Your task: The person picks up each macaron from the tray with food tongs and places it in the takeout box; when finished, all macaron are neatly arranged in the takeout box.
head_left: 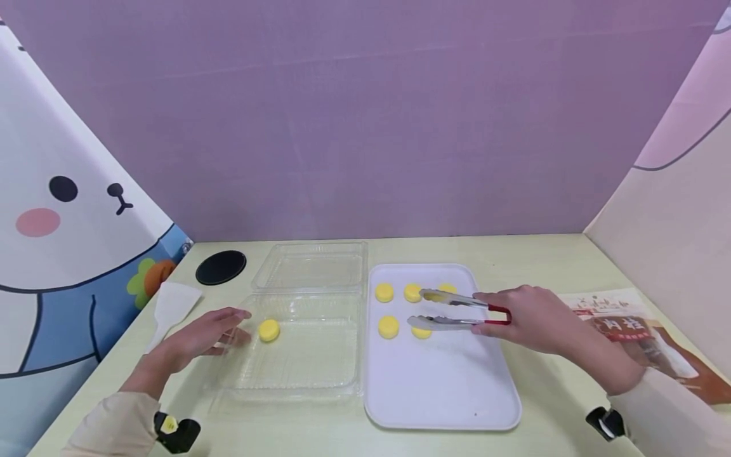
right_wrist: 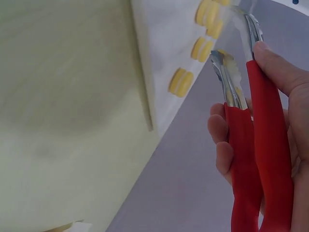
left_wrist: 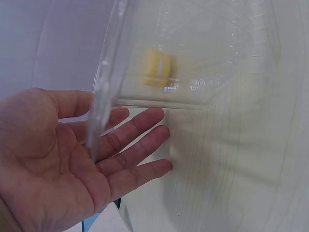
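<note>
My right hand [head_left: 533,317] holds metal tongs [right_wrist: 263,125] by their red handles, the thumb on one arm and fingers round the other. The tongs' tips stand apart over the white tray [head_left: 440,387], above several yellow macarons [head_left: 384,292] set in two rows. To the left, a clear plastic container [head_left: 302,374] lies with its lid folded back. One yellow macaron [head_left: 269,330] sits inside it, near the left wall. At that wall is my left hand [left_wrist: 72,159], its fingers extended and loosely bent beside and under the rim, palm showing in the left wrist view.
A white spatula [head_left: 173,304] lies at the table's left side, with a black round disc [head_left: 221,267] behind it. On the right, a printed brown and white package [head_left: 639,330] lies partly behind my right arm. A purple backdrop [head_left: 365,127] rises behind the table.
</note>
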A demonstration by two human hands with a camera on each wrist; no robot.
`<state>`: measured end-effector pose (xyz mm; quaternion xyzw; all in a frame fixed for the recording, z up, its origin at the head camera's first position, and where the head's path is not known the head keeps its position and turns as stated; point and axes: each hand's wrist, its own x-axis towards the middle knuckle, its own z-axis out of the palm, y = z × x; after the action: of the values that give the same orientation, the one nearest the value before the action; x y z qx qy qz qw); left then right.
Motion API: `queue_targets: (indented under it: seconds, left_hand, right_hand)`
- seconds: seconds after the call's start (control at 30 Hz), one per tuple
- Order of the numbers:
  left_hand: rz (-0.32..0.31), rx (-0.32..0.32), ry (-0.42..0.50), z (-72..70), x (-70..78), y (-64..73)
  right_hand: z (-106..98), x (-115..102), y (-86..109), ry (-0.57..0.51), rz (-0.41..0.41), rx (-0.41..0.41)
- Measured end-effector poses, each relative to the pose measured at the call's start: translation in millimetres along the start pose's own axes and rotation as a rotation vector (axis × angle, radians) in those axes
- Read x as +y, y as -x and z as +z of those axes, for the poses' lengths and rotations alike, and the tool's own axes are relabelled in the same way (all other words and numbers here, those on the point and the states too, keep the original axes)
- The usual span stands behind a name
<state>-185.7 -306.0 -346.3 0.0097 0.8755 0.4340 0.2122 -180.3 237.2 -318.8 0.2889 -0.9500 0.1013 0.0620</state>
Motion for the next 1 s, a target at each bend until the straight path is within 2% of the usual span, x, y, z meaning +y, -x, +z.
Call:
queue_targets:
  seconds: [0.57,1.0]
  left_hand:
    - [-0.018,-0.005,-0.013,0.9,3.6,-0.2]
    - [-0.010,0.005,-0.013,1.9,2.6,-0.7]
  right_hand:
    - [18.7,2.9,13.0,-0.046,0.014,-0.030]
    - [26.6,6.1,14.6,-0.026,-0.029,0.022]
